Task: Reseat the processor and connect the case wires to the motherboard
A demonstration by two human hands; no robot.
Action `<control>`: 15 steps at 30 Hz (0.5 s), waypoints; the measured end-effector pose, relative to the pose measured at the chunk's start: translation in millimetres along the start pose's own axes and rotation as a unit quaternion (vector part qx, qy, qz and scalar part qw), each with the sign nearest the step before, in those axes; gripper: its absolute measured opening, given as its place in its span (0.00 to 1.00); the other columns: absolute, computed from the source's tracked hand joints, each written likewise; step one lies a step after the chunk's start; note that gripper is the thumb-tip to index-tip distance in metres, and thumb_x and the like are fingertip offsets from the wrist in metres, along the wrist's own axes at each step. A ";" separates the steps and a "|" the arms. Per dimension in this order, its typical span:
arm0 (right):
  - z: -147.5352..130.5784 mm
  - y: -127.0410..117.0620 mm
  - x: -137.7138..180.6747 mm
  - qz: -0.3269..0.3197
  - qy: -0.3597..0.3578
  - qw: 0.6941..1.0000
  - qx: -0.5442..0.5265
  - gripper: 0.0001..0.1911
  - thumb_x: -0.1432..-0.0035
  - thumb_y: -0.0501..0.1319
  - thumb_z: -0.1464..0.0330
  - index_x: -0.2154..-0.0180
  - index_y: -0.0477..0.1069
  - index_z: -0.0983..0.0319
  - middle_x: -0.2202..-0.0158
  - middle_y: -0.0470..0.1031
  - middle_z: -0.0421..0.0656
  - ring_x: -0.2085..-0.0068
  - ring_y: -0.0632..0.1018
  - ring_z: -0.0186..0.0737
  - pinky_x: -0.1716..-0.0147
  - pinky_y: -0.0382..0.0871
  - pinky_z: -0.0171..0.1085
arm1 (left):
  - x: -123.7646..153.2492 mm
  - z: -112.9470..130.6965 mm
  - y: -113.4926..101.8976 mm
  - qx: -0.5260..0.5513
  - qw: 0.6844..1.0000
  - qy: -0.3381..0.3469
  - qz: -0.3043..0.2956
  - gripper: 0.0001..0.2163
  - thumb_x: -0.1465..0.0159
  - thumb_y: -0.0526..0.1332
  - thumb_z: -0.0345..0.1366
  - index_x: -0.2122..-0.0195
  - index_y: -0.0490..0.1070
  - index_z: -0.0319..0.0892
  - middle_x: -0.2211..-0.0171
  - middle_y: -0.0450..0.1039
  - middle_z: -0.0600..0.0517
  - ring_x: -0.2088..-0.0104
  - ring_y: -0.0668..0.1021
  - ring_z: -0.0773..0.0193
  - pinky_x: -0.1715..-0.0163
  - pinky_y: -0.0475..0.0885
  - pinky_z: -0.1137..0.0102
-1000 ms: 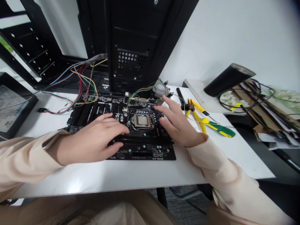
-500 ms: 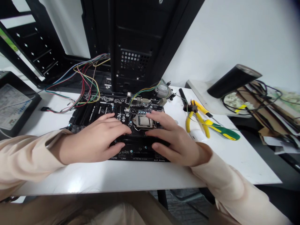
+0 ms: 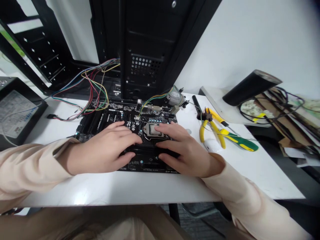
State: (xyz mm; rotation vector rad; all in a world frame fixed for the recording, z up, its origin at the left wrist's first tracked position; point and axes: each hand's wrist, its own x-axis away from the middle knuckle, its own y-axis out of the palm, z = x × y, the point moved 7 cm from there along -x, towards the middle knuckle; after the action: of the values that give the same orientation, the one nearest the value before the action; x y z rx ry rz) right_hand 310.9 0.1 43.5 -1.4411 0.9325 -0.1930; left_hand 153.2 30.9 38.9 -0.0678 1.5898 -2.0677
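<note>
A black motherboard [image 3: 150,166] lies flat on the white table, with a processor [image 3: 153,130] in its metal socket frame near the middle. On the left part of the board rests my left hand [image 3: 107,148], its fingers bent and its thumb apart, close to the long dark slots [image 3: 142,150]. My right hand [image 3: 183,150] reaches in from the right with fingers spread. Its index fingertip is over the processor's right side; whether it presses there I cannot tell. No object shows in either hand. The fingertips hide parts of the slots.
Behind the board stands a black computer case [image 3: 147,43] with loose coloured wires [image 3: 92,83]. A CPU cooler [image 3: 175,96] sits at the board's back right corner. Yellow pliers [image 3: 212,128] and a green-yellow screwdriver [image 3: 240,140] lie to the right. A power supply [image 3: 20,110] is at left.
My right hand has shifted a little left, bringing its index fingertip over the processor. The left hand has barely moved. The whole view has slid slightly.
</note>
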 end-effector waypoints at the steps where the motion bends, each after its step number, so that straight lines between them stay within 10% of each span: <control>1: 0.0 0.2 0.0 -0.001 0.001 1.000 0.000 0.11 0.39 0.58 0.65 0.62 0.77 0.63 0.46 0.73 0.56 0.43 0.73 0.54 0.45 0.66 0.57 | 0.0 0.1 0.0 0.000 1.000 0.001 0.001 0.10 0.35 0.55 0.33 0.52 0.68 0.41 0.60 0.76 0.50 0.59 0.78 0.61 0.41 0.59 0.58; 15: 33.3 -24.3 2.6 0.052 0.030 0.997 0.042 0.08 0.40 0.59 0.69 0.69 0.76 0.60 0.61 0.79 0.49 0.51 0.78 0.49 0.50 0.74 0.49 | 0.5 -0.1 0.3 0.006 1.000 -0.004 -0.004 0.10 0.35 0.55 0.34 0.54 0.70 0.40 0.56 0.74 0.46 0.55 0.76 0.58 0.43 0.64 0.54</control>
State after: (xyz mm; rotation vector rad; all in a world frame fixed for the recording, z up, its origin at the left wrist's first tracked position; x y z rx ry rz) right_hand 343.9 19.2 59.4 -1.3110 1.0338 -0.1956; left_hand 152.9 30.7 38.4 -0.0788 1.5761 -2.0802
